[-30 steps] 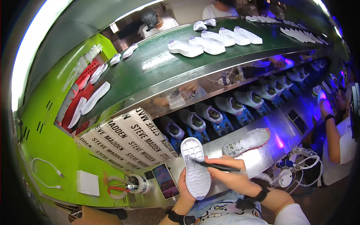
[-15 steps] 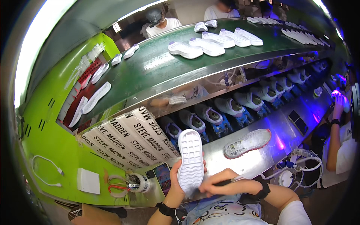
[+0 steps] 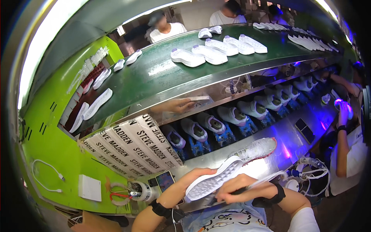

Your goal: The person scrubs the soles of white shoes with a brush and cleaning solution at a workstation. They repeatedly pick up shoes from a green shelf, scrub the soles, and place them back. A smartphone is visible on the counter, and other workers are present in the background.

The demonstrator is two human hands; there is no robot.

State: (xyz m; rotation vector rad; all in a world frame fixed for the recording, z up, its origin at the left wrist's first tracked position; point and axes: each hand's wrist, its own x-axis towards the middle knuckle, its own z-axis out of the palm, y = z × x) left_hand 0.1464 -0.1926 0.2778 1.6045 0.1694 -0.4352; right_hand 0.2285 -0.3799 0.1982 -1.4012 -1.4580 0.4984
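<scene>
My left hand (image 3: 191,181) grips a white shoe sole (image 3: 213,179) by its edge, tilted with the treadlike grid of hollows toward me. My right hand (image 3: 240,187) is closed around a slim dark-handled tool (image 3: 240,190), which looks like a brush. Its dark tip sits close to the sole's near edge; whether they touch I cannot tell. A pale tube (image 3: 270,177) runs off to the right from beside that hand. Just beyond the held sole's far end, a grey sole-shaped piece (image 3: 259,149) with a reddish rim lies on the metal bench, partly covered by it.
Several pale shoes (image 3: 213,123) stand in a row on blue holders beneath the green conveyor belt (image 3: 148,91), which carries white soles (image 3: 210,55). A printed box (image 3: 131,145), phone (image 3: 166,180) and tape roll (image 3: 143,191) are at left. A co-worker's hand (image 3: 343,112) is at right.
The sole has swung from upright to slanting right, its far end nearer the grey piece. My left hand has turned with it; my right hand has shifted slightly right.
</scene>
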